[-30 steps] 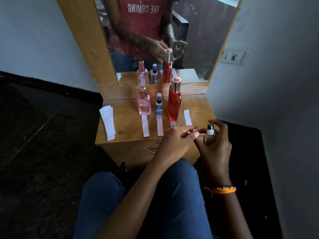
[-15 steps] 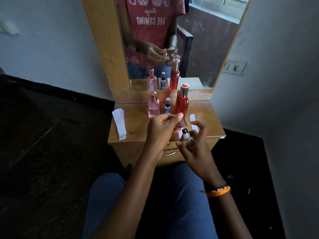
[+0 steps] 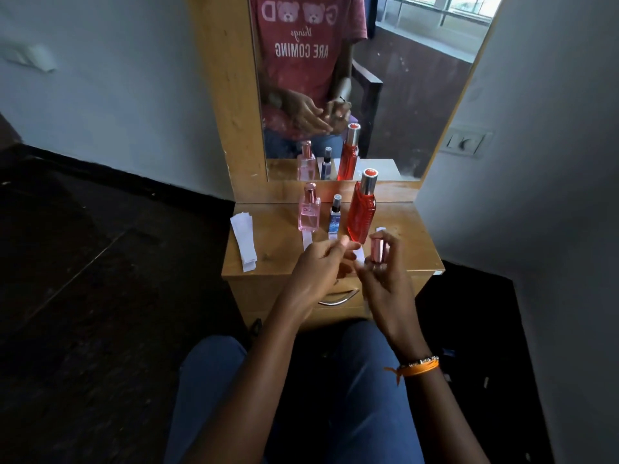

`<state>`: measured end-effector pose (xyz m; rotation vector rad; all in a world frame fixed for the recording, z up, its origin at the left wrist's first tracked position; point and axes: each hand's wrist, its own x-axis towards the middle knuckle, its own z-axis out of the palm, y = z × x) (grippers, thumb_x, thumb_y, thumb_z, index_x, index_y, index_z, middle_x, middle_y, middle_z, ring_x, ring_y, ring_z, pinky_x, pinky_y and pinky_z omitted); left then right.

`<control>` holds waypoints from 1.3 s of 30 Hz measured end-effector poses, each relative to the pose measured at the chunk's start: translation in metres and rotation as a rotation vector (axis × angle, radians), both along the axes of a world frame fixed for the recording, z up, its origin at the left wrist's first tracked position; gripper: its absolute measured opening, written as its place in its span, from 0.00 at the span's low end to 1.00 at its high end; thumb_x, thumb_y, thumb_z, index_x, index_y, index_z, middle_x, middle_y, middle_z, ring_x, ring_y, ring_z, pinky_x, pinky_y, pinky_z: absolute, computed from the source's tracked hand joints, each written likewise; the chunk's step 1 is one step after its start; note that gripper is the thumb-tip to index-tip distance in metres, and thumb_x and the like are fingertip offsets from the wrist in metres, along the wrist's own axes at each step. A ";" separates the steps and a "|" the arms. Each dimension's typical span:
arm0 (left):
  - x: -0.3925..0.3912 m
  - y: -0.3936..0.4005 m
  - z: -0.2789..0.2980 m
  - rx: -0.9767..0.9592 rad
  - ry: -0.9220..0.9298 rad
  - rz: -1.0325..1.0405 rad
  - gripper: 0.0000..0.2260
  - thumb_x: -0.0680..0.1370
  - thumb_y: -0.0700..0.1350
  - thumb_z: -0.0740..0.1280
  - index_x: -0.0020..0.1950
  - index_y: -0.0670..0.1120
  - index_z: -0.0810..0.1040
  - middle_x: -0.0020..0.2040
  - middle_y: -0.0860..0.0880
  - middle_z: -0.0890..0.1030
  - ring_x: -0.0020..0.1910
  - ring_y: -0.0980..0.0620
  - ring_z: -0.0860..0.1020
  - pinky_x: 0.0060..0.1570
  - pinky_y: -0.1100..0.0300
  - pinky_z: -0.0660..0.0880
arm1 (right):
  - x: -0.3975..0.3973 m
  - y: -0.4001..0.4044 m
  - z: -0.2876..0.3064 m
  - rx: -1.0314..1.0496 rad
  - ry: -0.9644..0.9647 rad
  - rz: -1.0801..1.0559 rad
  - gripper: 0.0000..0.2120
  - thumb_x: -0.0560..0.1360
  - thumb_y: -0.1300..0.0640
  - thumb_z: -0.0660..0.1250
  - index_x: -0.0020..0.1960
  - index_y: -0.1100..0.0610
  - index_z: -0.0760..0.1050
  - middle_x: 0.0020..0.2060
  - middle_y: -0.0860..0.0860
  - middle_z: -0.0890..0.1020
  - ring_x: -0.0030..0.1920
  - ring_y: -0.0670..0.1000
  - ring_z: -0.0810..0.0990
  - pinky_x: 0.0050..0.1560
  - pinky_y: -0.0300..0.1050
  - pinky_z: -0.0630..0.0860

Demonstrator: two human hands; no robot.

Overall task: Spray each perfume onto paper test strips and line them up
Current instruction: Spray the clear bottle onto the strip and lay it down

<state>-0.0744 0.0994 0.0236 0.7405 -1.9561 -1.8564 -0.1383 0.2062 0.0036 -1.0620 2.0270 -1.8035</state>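
Observation:
My right hand (image 3: 385, 276) grips a small clear perfume bottle with a pink cap (image 3: 377, 251) above the front of the wooden dressing table (image 3: 274, 259). Just left of it, my left hand (image 3: 318, 269) hovers with loosely curled fingers, and I see nothing in them. At the back stand a pink bottle (image 3: 308, 212), a small blue bottle (image 3: 335, 217) and a tall red bottle (image 3: 362, 209). White test strips lie in front of the pink bottle (image 3: 306, 241) and the blue bottle (image 3: 332, 235). Another strip (image 3: 360, 256) shows between my hands, and one more (image 3: 381, 229) lies right of the red bottle.
A stack of unused strips (image 3: 244, 242) lies at the table's left edge. A mirror (image 3: 402, 95) rises behind the bottles and reflects them. A drawer handle (image 3: 338, 298) sits below the tabletop. A grey wall with a switch (image 3: 465, 142) closes in on the right.
The small bottle's bare white spray nozzle now carries a pink cap. My left hand has drawn slightly away to the left. Both hands sit higher over the table's front.

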 end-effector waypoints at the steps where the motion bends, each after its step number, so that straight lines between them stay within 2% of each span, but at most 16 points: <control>1: 0.003 -0.002 -0.001 0.041 -0.019 -0.056 0.10 0.80 0.49 0.58 0.50 0.54 0.79 0.49 0.46 0.83 0.44 0.52 0.81 0.50 0.55 0.78 | -0.002 -0.002 0.002 -0.040 -0.050 -0.023 0.14 0.79 0.55 0.60 0.63 0.49 0.64 0.40 0.47 0.78 0.35 0.48 0.77 0.37 0.43 0.72; 3: 0.007 -0.003 -0.004 0.075 -0.059 -0.211 0.09 0.79 0.46 0.61 0.54 0.57 0.78 0.53 0.48 0.82 0.47 0.54 0.81 0.53 0.58 0.78 | -0.006 -0.005 0.007 -0.104 -0.127 -0.086 0.13 0.79 0.49 0.55 0.62 0.47 0.65 0.44 0.49 0.76 0.42 0.51 0.76 0.45 0.48 0.74; 5: 0.007 0.001 -0.007 0.026 -0.066 -0.295 0.13 0.75 0.45 0.67 0.58 0.58 0.77 0.52 0.52 0.83 0.51 0.53 0.81 0.58 0.54 0.76 | -0.007 -0.006 0.012 -0.159 -0.181 -0.114 0.14 0.79 0.48 0.53 0.63 0.47 0.67 0.53 0.58 0.76 0.53 0.60 0.77 0.56 0.60 0.75; 7: 0.003 0.008 -0.010 -0.091 -0.042 -0.234 0.16 0.71 0.45 0.69 0.58 0.59 0.78 0.49 0.52 0.84 0.50 0.52 0.82 0.57 0.49 0.76 | -0.007 -0.006 0.013 -0.211 -0.238 -0.092 0.14 0.81 0.51 0.51 0.63 0.49 0.70 0.55 0.67 0.75 0.52 0.68 0.79 0.50 0.65 0.77; 9: -0.001 0.014 -0.013 -0.199 -0.016 -0.145 0.13 0.71 0.43 0.69 0.54 0.56 0.80 0.45 0.50 0.85 0.48 0.54 0.82 0.55 0.47 0.77 | -0.007 -0.006 0.013 -0.237 -0.293 -0.085 0.14 0.82 0.56 0.52 0.61 0.51 0.73 0.51 0.71 0.75 0.43 0.71 0.80 0.38 0.58 0.80; 11: -0.002 0.018 -0.015 -0.223 0.000 -0.120 0.11 0.72 0.42 0.69 0.54 0.52 0.80 0.45 0.49 0.85 0.47 0.55 0.82 0.54 0.50 0.77 | -0.010 -0.006 0.011 -0.233 -0.302 -0.107 0.13 0.81 0.60 0.55 0.59 0.52 0.76 0.52 0.71 0.75 0.48 0.74 0.78 0.45 0.68 0.78; 13: -0.002 0.019 -0.016 -0.219 -0.010 -0.117 0.15 0.73 0.40 0.69 0.59 0.50 0.77 0.48 0.48 0.84 0.49 0.56 0.81 0.54 0.55 0.77 | -0.011 -0.005 0.010 -0.234 -0.295 -0.136 0.12 0.79 0.62 0.60 0.57 0.50 0.77 0.53 0.66 0.78 0.54 0.70 0.77 0.56 0.73 0.72; 15: -0.001 0.021 -0.015 -0.211 -0.047 -0.116 0.20 0.74 0.40 0.68 0.65 0.51 0.72 0.52 0.49 0.83 0.49 0.59 0.80 0.51 0.61 0.76 | -0.013 -0.003 0.008 -0.192 -0.267 -0.177 0.13 0.76 0.60 0.66 0.57 0.47 0.76 0.51 0.57 0.80 0.55 0.58 0.79 0.58 0.63 0.75; 17: 0.001 0.022 -0.015 -0.209 -0.075 -0.115 0.23 0.75 0.40 0.67 0.68 0.52 0.67 0.54 0.49 0.82 0.51 0.59 0.78 0.48 0.67 0.73 | -0.015 0.000 0.006 -0.143 -0.241 -0.197 0.18 0.72 0.58 0.71 0.60 0.47 0.74 0.48 0.51 0.80 0.52 0.46 0.79 0.55 0.50 0.77; 19: 0.001 0.023 -0.016 -0.195 -0.066 -0.092 0.23 0.75 0.40 0.67 0.68 0.51 0.66 0.56 0.49 0.80 0.53 0.58 0.78 0.46 0.70 0.72 | -0.018 0.004 0.005 -0.126 -0.272 -0.132 0.23 0.70 0.58 0.72 0.63 0.47 0.71 0.51 0.50 0.79 0.52 0.44 0.79 0.53 0.43 0.77; 22: -0.001 0.021 -0.014 -0.197 -0.060 -0.067 0.22 0.76 0.40 0.65 0.68 0.50 0.64 0.60 0.48 0.78 0.55 0.57 0.76 0.45 0.72 0.70 | -0.022 0.014 0.001 -0.076 -0.304 -0.010 0.24 0.71 0.61 0.71 0.65 0.51 0.71 0.56 0.51 0.80 0.55 0.46 0.80 0.54 0.43 0.79; 26: -0.006 0.022 -0.013 -0.215 -0.056 -0.105 0.23 0.75 0.41 0.67 0.68 0.49 0.64 0.64 0.48 0.76 0.60 0.54 0.75 0.55 0.63 0.72 | -0.030 0.023 -0.001 -0.032 -0.232 0.055 0.14 0.70 0.68 0.70 0.54 0.58 0.78 0.50 0.54 0.83 0.51 0.46 0.82 0.49 0.38 0.79; 29: -0.009 0.020 -0.013 -0.257 -0.043 -0.090 0.23 0.74 0.39 0.68 0.67 0.49 0.68 0.66 0.51 0.74 0.62 0.56 0.73 0.59 0.65 0.70 | -0.047 0.023 0.001 -0.082 -0.214 -0.023 0.13 0.70 0.70 0.70 0.53 0.60 0.78 0.48 0.52 0.83 0.51 0.48 0.81 0.52 0.39 0.78; 33: -0.009 0.009 -0.014 -0.325 -0.058 0.039 0.15 0.75 0.37 0.66 0.59 0.50 0.75 0.57 0.54 0.79 0.51 0.59 0.77 0.48 0.73 0.70 | -0.085 0.007 0.008 -0.054 -0.088 -0.123 0.13 0.70 0.70 0.69 0.53 0.59 0.76 0.50 0.54 0.81 0.54 0.52 0.80 0.51 0.35 0.77; 35: -0.009 0.002 -0.016 -0.346 -0.092 0.103 0.12 0.75 0.38 0.65 0.57 0.50 0.76 0.52 0.54 0.80 0.48 0.59 0.77 0.45 0.71 0.71 | -0.102 -0.004 0.008 0.006 -0.035 -0.124 0.14 0.71 0.70 0.69 0.55 0.61 0.76 0.52 0.55 0.81 0.55 0.54 0.79 0.54 0.40 0.77; 39: -0.007 -0.009 -0.022 -0.400 -0.140 0.176 0.10 0.75 0.37 0.64 0.52 0.49 0.78 0.47 0.55 0.80 0.41 0.66 0.75 0.38 0.79 0.68 | -0.122 -0.024 0.001 0.091 0.007 -0.117 0.15 0.71 0.70 0.69 0.57 0.63 0.75 0.53 0.56 0.81 0.56 0.55 0.79 0.58 0.47 0.76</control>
